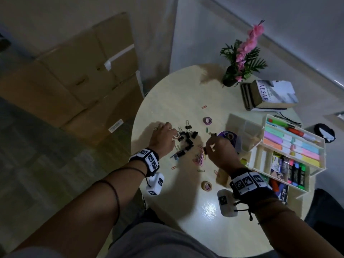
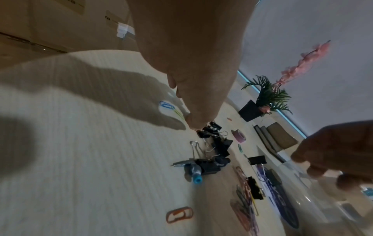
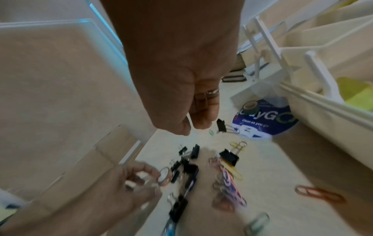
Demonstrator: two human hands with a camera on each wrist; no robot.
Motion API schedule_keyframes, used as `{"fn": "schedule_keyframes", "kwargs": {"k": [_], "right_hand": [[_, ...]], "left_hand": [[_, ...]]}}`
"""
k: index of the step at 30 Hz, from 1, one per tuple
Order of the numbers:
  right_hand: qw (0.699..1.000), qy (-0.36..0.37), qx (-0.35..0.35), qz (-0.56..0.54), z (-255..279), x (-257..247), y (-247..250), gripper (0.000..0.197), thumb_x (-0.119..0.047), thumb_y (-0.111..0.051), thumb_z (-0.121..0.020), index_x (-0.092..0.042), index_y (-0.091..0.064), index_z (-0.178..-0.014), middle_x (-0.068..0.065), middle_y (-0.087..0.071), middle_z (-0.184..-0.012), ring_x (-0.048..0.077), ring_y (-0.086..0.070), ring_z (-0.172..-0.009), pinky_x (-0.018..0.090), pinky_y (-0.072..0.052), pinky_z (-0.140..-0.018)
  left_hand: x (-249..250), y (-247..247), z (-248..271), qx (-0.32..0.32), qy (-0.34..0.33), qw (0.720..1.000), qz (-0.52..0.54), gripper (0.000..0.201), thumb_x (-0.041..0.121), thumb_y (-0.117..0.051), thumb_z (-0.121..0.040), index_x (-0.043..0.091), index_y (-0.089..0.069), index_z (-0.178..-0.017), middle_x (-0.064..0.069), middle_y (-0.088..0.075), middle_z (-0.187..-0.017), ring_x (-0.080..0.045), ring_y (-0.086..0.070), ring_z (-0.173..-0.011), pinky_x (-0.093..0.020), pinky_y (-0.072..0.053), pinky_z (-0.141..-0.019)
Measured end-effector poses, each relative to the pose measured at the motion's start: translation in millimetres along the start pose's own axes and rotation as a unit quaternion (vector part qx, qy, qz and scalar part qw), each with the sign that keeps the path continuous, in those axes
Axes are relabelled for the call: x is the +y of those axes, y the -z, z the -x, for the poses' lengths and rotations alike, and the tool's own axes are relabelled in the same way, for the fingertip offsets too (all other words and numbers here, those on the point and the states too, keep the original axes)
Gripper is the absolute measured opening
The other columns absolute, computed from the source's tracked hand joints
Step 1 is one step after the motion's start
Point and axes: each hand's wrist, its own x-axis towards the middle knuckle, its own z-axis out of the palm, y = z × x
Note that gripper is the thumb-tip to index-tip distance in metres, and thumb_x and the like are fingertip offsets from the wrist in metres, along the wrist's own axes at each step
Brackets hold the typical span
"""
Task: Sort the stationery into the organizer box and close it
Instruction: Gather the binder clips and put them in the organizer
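Black binder clips (image 1: 187,141) lie in a heap at the middle of the round table (image 1: 167,101), with a pile of coloured paper clips (image 1: 200,157) beside them. My left hand (image 1: 172,136) pinches a small tape roll (image 1: 176,135) at the heap's left edge. My right hand (image 1: 209,146) hovers over the paper clips with fingers curled; a thin pale sliver shows between thumb and finger, and I cannot make out what it is. The white organizer box (image 1: 324,159) stands open on the right, holding highlighters, sticky notes and markers.
A purple tape roll (image 1: 208,121) and a tan one (image 1: 206,185) lie loose. A blue round sticker (image 3: 264,123) carries another roll. Clear trays (image 1: 242,127), stacked books (image 1: 270,95) and a potted plant (image 1: 240,60) stand behind. Cardboard boxes (image 1: 78,75) are stacked beyond the table's left edge.
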Motion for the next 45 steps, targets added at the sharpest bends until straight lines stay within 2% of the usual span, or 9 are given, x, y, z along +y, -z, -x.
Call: {"fn": "schedule_keyframes", "kwargs": {"k": [7, 10, 13, 19, 25, 32, 36, 40, 45], "right_hand": [[0.993, -0.103, 0.059, -0.015, -66, 27, 24, 0.011, -0.020, -0.072, -0.092, -0.015, -0.073, -0.101, 0.012, -0.070, -0.108, 0.026, -0.069, -0.084, 0.035, -0.056, -0.079], [0.993, -0.113, 0.027, -0.002, -85, 35, 19, 0.024, -0.021, -0.074, -0.092, -0.012, -0.068, -0.114, 0.014, -0.066, -0.121, 0.030, -0.067, -0.106, 0.040, -0.054, -0.093], [0.993, -0.113, 0.015, -0.008, -98, 37, 9, 0.035, -0.023, -0.076, -0.091, -0.010, -0.064, -0.121, 0.014, -0.066, -0.122, 0.030, -0.065, -0.108, 0.039, -0.052, -0.092], [0.996, -0.087, 0.003, -0.024, -121, 34, -20, 0.019, -0.013, -0.076, -0.087, -0.007, -0.070, -0.104, 0.010, -0.067, -0.106, 0.028, -0.061, -0.093, 0.028, -0.041, -0.078], [0.998, -0.053, 0.044, 0.004, -115, 35, -36, 0.016, 0.004, -0.065, -0.089, -0.008, -0.075, -0.087, 0.012, -0.068, -0.095, 0.030, -0.064, -0.082, 0.037, -0.056, -0.074], [0.994, -0.017, 0.091, -0.060, -75, 26, -7, 0.022, -0.008, -0.079, -0.079, -0.009, -0.065, -0.096, 0.007, -0.062, -0.096, 0.023, -0.060, -0.077, 0.034, -0.053, -0.065], [0.985, 0.005, 0.130, -0.114, -15, 21, 20, 0.026, -0.008, -0.079, -0.080, -0.015, -0.063, -0.099, -0.001, -0.061, -0.100, 0.017, -0.061, -0.084, 0.033, -0.052, -0.071], [0.982, -0.021, 0.161, -0.093, 63, 41, 55, 0.032, -0.012, -0.083, -0.081, -0.018, -0.065, -0.107, -0.002, -0.065, -0.110, 0.017, -0.065, -0.088, 0.030, -0.053, -0.071], [0.978, -0.084, 0.186, -0.053, 122, 88, 72, 0.034, -0.008, -0.087, -0.077, -0.019, -0.067, -0.102, -0.010, -0.066, -0.103, 0.008, -0.057, -0.076, 0.018, -0.046, -0.063]], "left_hand": [[-16, -9, 2, -0.005, -0.069, 0.998, 0.002, 0.008, 0.018, -0.068, -0.090, 0.024, -0.072, -0.090, 0.001, -0.057, -0.110, -0.028, -0.051, -0.110, -0.042, -0.047, -0.090], [-26, -13, 9, -0.004, -0.125, 0.992, 0.011, 0.010, 0.026, -0.066, -0.093, 0.026, -0.073, -0.100, 0.004, -0.061, -0.111, -0.023, -0.050, -0.110, -0.039, -0.045, -0.092], [-35, -12, 14, 0.011, -0.154, 0.987, 0.053, 0.017, 0.027, -0.071, -0.090, 0.027, -0.074, -0.107, 0.007, -0.066, -0.114, -0.019, -0.053, -0.108, -0.036, -0.047, -0.089], [-54, -11, 27, 0.039, -0.160, 0.972, 0.165, 0.015, 0.026, -0.071, -0.091, 0.021, -0.074, -0.105, 0.006, -0.067, -0.111, -0.016, -0.058, -0.103, -0.039, -0.051, -0.087], [-50, -4, 34, 0.055, -0.141, 0.965, 0.216, 0.011, 0.027, -0.073, -0.091, 0.019, -0.074, -0.099, 0.005, -0.068, -0.111, -0.015, -0.062, -0.102, -0.038, -0.055, -0.082], [-27, -12, 37, 0.013, -0.128, 0.955, 0.266, 0.012, 0.031, -0.074, -0.094, 0.025, -0.071, -0.104, 0.015, -0.061, -0.118, -0.010, -0.064, -0.108, -0.037, -0.059, -0.082], [-7, -17, 44, -0.001, -0.144, 0.944, 0.298, 0.016, 0.038, -0.069, -0.096, 0.025, -0.071, -0.105, 0.018, -0.062, -0.120, -0.013, -0.067, -0.100, -0.038, -0.059, -0.079], [9, -26, 47, -0.019, -0.163, 0.935, 0.315, 0.008, 0.025, -0.076, -0.095, 0.021, -0.071, -0.099, 0.018, -0.062, -0.117, -0.012, -0.066, -0.088, -0.036, -0.059, -0.077], [29, -35, 43, -0.027, -0.179, 0.944, 0.276, 0.014, 0.030, -0.077, -0.094, 0.034, -0.063, -0.094, 0.020, -0.061, -0.119, -0.010, -0.055, -0.075, -0.035, -0.054, -0.066]]}}
